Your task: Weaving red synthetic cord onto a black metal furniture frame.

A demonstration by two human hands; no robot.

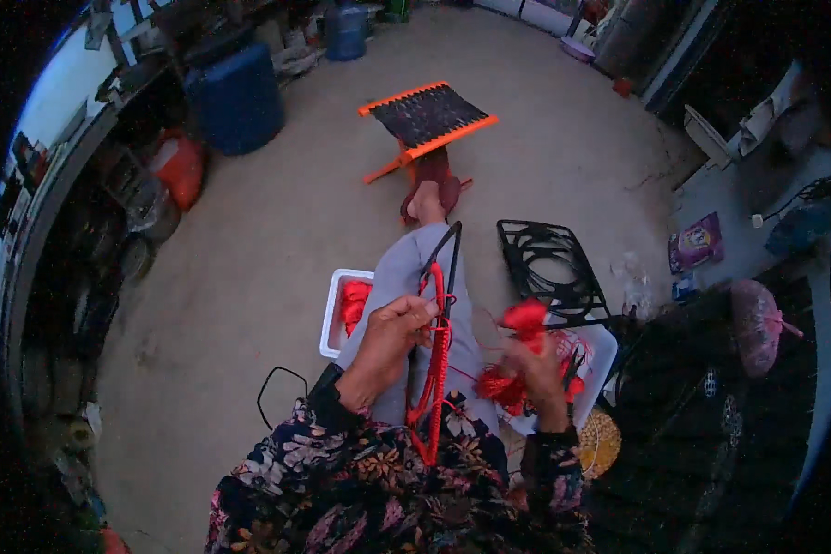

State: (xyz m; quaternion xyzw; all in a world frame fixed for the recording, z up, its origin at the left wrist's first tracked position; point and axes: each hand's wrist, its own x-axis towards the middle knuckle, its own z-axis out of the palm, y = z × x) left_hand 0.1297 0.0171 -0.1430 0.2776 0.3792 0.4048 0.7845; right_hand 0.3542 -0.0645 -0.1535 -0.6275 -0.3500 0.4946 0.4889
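Over my lap stands a narrow black frame (448, 286), its near part wound with red cord (440, 365). My left hand (390, 340) is closed on the frame's left side, thumb and fingertips pinched at the red wrapping. To the right, my right hand (537, 365) is somewhat blurred and closed around a bundle of red yarn (525, 317). A thin red strand runs from the frame toward that hand. Below it, more loose red yarn (500, 388) lies at a white tub (602, 355) by my right leg.
A black openwork panel (549, 263) lies beside my right leg. At my left leg is a white box (332, 314) holding red yarn. My feet reach an orange folding stool (429, 120) with a dark woven seat. Blue barrels (235, 102) stand at the far left.
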